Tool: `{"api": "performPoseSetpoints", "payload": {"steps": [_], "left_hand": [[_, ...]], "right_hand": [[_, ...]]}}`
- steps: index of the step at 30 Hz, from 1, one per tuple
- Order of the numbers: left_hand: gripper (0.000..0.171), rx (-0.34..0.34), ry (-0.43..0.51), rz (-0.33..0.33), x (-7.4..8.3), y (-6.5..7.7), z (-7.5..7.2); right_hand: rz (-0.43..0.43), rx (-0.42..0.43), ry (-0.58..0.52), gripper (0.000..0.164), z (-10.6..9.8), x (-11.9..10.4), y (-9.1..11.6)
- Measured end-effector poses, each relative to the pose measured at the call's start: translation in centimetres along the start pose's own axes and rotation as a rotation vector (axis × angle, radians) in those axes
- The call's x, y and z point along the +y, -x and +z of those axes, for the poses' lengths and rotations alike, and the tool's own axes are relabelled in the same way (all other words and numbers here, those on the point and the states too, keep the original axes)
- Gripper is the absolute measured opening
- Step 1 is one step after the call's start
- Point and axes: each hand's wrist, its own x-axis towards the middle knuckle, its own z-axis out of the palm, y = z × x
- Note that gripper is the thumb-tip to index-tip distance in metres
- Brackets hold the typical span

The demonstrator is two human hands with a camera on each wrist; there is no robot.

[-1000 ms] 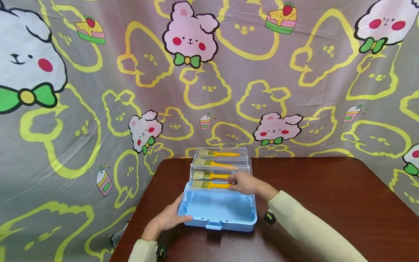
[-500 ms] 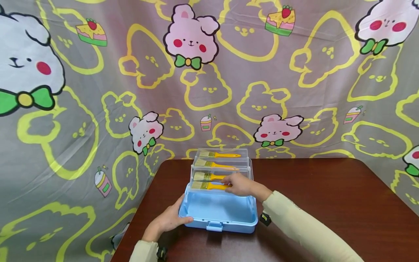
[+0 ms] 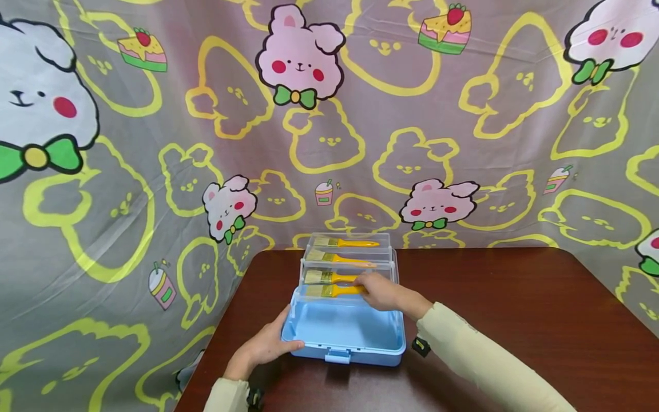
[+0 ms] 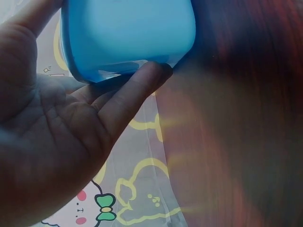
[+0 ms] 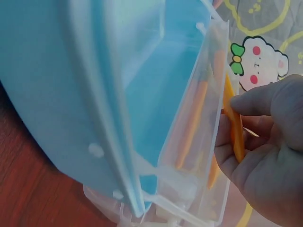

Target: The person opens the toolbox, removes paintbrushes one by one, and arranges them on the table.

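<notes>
over the nearest of the clear trays [image 3: 383, 252], your front brush [image 3: 346, 290] points its bristles left, its handle end pinched between the thumb and fingers of your right hand [image 3: 385, 292]; whether the bristles rest on the tray, you cannot tell. your left hand [image 3: 265, 343], apart from the right, grips the box [image 3: 378, 358] at its near left corner. since you hold only the handle's end, the bristle head could dip and snag the tray wall. the trays seem hinged on thin arms, so a knock or downward press might make them shift, and a loosened left grip might let the box slide.

the handle is smooth, tapering and likely slick; the bristles look coarse, cut straight. three more brushes [image 3: 355, 244] lie in trays behind. the box is blue moulded plastic, round-cornered, on a glossy dark table [image 3: 494, 320] before a creased printed cloth [image 3: 381, 114].
</notes>
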Motion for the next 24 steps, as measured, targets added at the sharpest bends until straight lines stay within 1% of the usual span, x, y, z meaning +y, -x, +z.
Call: {"api": "performPoseSetpoints", "payload": {"steps": [5,12,16,21,24], "left_hand": [[0.105,0.004,0.002,0.012,0.0,0.1,-0.1],[0.104,0.002,0.003,0.022,-0.1,0.1,-0.1],[0.104,0.0,-0.013,0.018,-0.1,0.0,0.0],[0.104,-0.01,0.001,-0.002,0.0,0.0,0.0],[0.105,-0.011,0.007,-0.017,0.2,0.0,0.0]], "right_hand": [[-0.016,0.047,-0.017,0.026,-0.4,0.6,0.8],[-0.016,0.119,-0.041,0.028,-1.1,1.7,2.3],[0.009,0.173,-0.063,0.028,-1.5,2.1,3.5],[0.055,0.212,-0.107,0.028,-2.5,2.2,5.1],[0.065,0.242,-0.133,0.028,-3.2,2.3,5.9]]}}
